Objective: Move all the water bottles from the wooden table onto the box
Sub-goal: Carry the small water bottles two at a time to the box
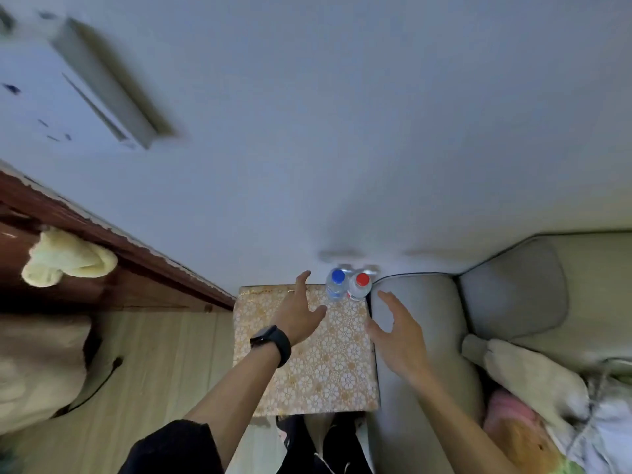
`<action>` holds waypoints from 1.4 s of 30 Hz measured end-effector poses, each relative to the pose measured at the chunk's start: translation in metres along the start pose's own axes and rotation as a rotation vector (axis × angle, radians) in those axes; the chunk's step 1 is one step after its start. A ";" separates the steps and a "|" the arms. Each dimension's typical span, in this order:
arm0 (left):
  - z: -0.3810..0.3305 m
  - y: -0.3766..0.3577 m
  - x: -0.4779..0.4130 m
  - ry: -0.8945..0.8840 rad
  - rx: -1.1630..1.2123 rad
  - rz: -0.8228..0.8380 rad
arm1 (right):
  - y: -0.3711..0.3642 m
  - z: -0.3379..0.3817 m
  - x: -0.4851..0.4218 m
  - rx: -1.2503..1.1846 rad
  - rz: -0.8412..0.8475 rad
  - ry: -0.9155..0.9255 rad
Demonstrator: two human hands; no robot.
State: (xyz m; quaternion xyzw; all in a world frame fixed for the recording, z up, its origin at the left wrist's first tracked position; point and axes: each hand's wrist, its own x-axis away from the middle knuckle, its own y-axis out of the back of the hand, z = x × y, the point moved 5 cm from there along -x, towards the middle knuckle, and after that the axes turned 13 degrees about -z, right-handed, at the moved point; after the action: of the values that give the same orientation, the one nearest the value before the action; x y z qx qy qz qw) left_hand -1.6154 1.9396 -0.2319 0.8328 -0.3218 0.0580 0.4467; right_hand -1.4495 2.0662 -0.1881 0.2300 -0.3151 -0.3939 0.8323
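Two clear water bottles stand upright side by side at the far right corner of a floral gold-and-white box [328, 371]: one with a blue cap [337, 285], one with a red cap [359, 287]. My left hand [301, 314], with a black watch on the wrist, hovers over the box just left of the blue-capped bottle, fingers spread and holding nothing. My right hand [396, 333] is held open near the box's right edge, below the red-capped bottle, also holding nothing. Neither hand touches a bottle.
A grey sofa [513, 295] with cushions and a blanket borders the box on the right. A dark wooden ledge [113, 254] with a pale cloth on it runs along the left. Light wooden flooring [164, 364] lies left of the box. The wall is behind.
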 end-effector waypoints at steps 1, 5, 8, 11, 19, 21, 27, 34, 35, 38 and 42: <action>-0.008 0.017 0.009 -0.038 -0.004 -0.006 | 0.012 0.014 0.011 0.020 -0.029 0.044; -0.032 0.080 0.048 -0.173 -0.077 -0.052 | 0.053 0.069 0.054 0.065 -0.163 0.269; -0.033 0.114 0.069 -0.248 -0.095 -0.112 | 0.072 0.097 0.072 0.077 -0.236 0.351; -0.028 0.141 0.083 -0.321 -0.144 -0.190 | 0.084 0.121 0.087 0.091 -0.314 0.440; 0.007 0.212 0.109 -0.254 -0.106 -0.390 | 0.057 0.184 0.107 0.137 -0.247 0.646; 0.027 0.232 0.120 -0.185 -0.093 -0.463 | 0.035 0.201 0.109 0.148 -0.182 0.706; 0.122 0.262 0.193 0.193 -0.085 -0.674 | -0.060 0.243 0.126 0.208 0.129 0.951; 0.244 0.251 0.394 0.723 -0.070 -0.942 | -0.196 0.280 0.266 0.225 0.620 1.356; 0.254 0.249 0.425 0.780 -0.062 -0.989 | -0.211 0.285 0.292 0.224 0.668 1.407; 0.275 0.234 0.543 1.010 -0.028 -1.136 | -0.241 0.287 0.406 0.163 0.850 1.600; 0.282 0.193 0.710 1.307 -0.009 -1.361 | -0.254 0.261 0.581 0.094 1.119 1.841</action>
State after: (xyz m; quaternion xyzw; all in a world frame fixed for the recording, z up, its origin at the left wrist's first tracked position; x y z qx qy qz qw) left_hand -1.2246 1.3001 0.0095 0.6425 0.5479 0.2389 0.4795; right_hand -1.4783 1.4181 0.0326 0.2929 0.3567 0.3795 0.8018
